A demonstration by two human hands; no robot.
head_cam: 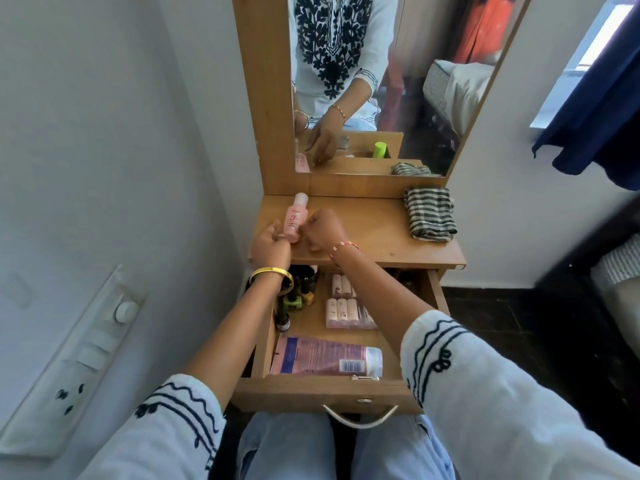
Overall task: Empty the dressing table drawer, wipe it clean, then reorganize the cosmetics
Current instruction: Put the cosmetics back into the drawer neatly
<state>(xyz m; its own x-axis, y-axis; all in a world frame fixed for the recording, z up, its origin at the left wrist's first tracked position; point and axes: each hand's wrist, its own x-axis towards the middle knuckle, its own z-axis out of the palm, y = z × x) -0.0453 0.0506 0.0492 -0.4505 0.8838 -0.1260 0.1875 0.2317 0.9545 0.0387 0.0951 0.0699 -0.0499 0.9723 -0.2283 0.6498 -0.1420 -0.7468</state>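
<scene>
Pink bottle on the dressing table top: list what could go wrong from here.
1. The pink bottle stands tall and narrow near the top's left edge between the left hand and right hand; a nudge while letting go could tip it.
2. Both forearms cross over the open drawer, so pulling back low might knock the nail polish bottles.
3. The striped cloth already fills the right side, leaving limited room for more items.
</scene>
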